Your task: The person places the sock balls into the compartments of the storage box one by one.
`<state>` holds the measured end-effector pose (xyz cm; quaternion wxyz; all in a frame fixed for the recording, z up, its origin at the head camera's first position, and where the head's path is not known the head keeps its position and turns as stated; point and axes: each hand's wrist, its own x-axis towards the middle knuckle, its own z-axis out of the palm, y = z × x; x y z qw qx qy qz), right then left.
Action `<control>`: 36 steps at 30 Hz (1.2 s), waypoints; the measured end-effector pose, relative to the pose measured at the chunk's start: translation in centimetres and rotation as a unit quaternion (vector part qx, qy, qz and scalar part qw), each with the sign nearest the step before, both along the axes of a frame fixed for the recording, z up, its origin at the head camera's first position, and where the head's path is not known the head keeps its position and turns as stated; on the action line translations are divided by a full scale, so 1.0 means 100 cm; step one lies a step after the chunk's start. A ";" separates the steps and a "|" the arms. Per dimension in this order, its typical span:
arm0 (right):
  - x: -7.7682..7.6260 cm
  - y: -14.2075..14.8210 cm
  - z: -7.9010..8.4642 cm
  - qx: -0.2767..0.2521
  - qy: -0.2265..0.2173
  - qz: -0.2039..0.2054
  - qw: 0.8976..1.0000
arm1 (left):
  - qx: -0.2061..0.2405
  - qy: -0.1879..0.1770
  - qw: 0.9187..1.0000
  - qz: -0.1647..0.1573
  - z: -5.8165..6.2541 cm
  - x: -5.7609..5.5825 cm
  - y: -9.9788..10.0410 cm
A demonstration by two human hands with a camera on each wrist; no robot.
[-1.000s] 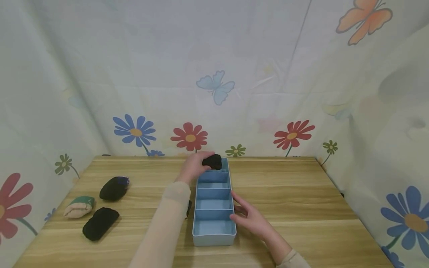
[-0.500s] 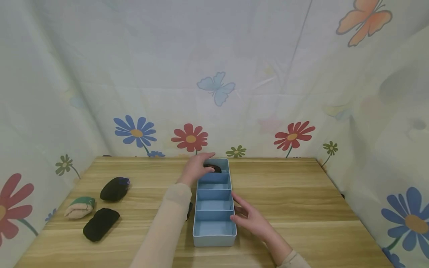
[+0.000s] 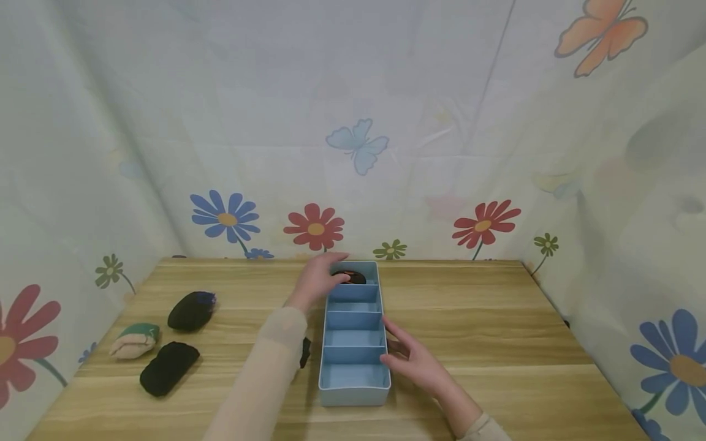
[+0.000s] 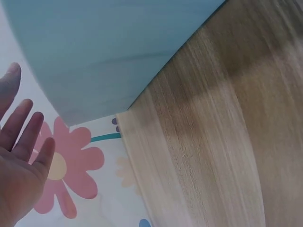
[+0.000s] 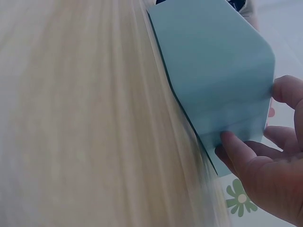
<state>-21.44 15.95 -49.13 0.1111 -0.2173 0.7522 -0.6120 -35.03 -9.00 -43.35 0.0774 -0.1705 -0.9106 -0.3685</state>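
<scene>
A long light-blue box with several compartments in a row stands lengthwise on the table. A dark rolled-up sock bundle with a reddish patch lies in its far compartment. Over that compartment's left edge is my left hand; in the left wrist view its fingers are spread and hold nothing, beside the box wall. My right hand rests against the box's right side. In the right wrist view its fingertips touch the outer wall, the thumb by the rim.
To the left on the wooden table lie a black bundle with a purple patch, a green-and-beige bundle and a plain black bundle. A small dark thing shows beside my left sleeve. A flower-printed curtain hangs behind.
My left hand has lowered the dark sock bundle into the far compartment and let go of it, then drawn slightly left. The right hand stays against the box.
</scene>
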 end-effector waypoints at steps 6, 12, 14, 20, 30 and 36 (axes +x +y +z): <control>-0.001 -0.001 -0.001 -0.005 -0.002 0.003 1.000 | 0.004 0.013 1.000 0.008 -0.004 0.002 -0.005; -0.001 -0.001 -0.002 -0.008 -0.004 0.004 1.000 | 0.021 0.012 1.000 0.009 -0.005 0.010 -0.007; -0.001 -0.001 -0.002 -0.008 -0.003 0.004 1.000 | 0.029 0.014 0.999 0.009 -0.006 0.013 -0.009; -0.001 -0.001 -0.002 -0.008 -0.003 0.002 1.000 | 0.059 0.018 0.998 0.010 -0.009 0.022 -0.013; -0.001 -0.001 -0.003 -0.003 0.002 0.000 1.000 | 0.105 -0.012 0.994 0.020 -0.013 0.035 -0.021; -0.001 -0.001 -0.003 -0.001 0.005 -0.002 1.000 | 0.133 -0.028 0.990 0.034 -0.012 0.044 -0.025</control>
